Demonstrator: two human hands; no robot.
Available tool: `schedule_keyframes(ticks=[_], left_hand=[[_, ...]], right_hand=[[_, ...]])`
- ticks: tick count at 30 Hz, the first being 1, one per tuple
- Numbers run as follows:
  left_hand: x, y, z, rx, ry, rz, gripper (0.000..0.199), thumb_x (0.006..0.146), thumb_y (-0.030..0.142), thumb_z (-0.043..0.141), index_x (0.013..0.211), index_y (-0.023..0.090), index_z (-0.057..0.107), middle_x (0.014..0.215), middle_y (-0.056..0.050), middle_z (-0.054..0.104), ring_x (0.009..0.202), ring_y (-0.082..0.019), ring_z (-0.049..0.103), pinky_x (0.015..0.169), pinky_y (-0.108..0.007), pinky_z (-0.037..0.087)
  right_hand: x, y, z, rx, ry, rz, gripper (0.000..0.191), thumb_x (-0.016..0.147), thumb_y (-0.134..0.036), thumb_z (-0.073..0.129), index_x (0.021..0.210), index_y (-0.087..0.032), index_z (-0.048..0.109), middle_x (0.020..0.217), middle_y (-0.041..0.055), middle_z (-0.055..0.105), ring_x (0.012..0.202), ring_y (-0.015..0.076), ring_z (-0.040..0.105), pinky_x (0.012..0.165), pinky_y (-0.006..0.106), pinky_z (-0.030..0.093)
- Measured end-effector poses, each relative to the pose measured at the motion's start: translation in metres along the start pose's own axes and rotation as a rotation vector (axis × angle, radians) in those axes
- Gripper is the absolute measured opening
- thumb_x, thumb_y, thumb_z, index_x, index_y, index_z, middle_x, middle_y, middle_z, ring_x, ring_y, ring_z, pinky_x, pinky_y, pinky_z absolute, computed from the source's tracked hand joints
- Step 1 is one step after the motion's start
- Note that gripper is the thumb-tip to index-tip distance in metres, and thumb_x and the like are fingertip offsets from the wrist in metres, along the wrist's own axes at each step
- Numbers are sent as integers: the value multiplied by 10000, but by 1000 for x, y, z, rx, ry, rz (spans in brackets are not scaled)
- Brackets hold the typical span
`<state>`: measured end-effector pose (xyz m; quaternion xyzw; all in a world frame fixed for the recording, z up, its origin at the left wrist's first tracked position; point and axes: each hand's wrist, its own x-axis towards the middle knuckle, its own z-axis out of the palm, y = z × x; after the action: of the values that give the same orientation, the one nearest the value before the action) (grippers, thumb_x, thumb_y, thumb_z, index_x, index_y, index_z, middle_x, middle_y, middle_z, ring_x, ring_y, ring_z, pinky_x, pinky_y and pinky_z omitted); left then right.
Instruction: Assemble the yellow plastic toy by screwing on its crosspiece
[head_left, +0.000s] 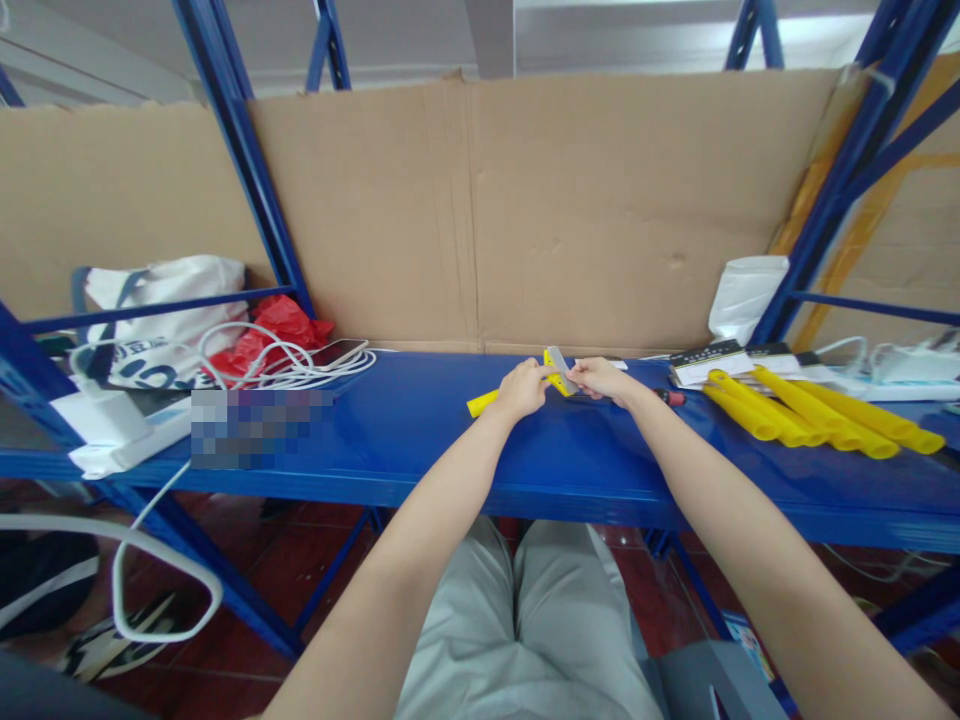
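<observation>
Near the middle of the blue table, my left hand is closed round a yellow handle, whose end sticks out on its left side. A yellow head piece shows between my two hands. My right hand pinches a flat grey piece that lies against this yellow head. Part of the handle is hidden under my left fingers. Just right of my right hand, a dark tool with a red end lies on the table.
Several yellow tubes lie on the right of the blue table, by black-and-white boxes. White cables, a red plastic bag, a white cloth bag and a power strip are on the left. Cardboard stands behind.
</observation>
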<state>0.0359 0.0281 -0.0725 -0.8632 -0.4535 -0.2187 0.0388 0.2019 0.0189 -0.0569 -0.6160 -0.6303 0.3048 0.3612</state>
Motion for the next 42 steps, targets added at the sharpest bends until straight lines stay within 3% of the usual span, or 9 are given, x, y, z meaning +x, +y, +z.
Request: schedule_keyframes(ticks=[15, 30, 42], left_hand=[[-2, 1, -1, 55, -25, 9, 442, 938, 204, 446, 1353, 333, 528, 1137, -60, 549, 1080, -199, 549, 938, -296, 443], [-3, 7, -1, 113, -57, 26, 481, 961, 216, 363, 1431, 290, 429, 1143, -94, 530, 1101, -229, 532, 918, -323, 435], [-4, 7, -1, 100, -51, 13, 446, 956, 197, 376, 1369, 307, 504, 1150, -81, 536, 1101, -214, 530, 899, -312, 451]], right_hand=[[2, 5, 0, 346, -94, 39, 180, 818, -138, 635, 658, -144, 552, 504, -33, 502, 438, 51, 425, 422, 170, 344], [-2, 1, 3, 421, -129, 104, 210, 913, -129, 501, 705, -145, 518, 534, -2, 549, 442, 66, 486, 423, 176, 370], [5, 11, -1, 384, -191, 92, 155, 866, -161, 596, 713, -149, 572, 535, 3, 560, 504, 81, 514, 490, 185, 415]])
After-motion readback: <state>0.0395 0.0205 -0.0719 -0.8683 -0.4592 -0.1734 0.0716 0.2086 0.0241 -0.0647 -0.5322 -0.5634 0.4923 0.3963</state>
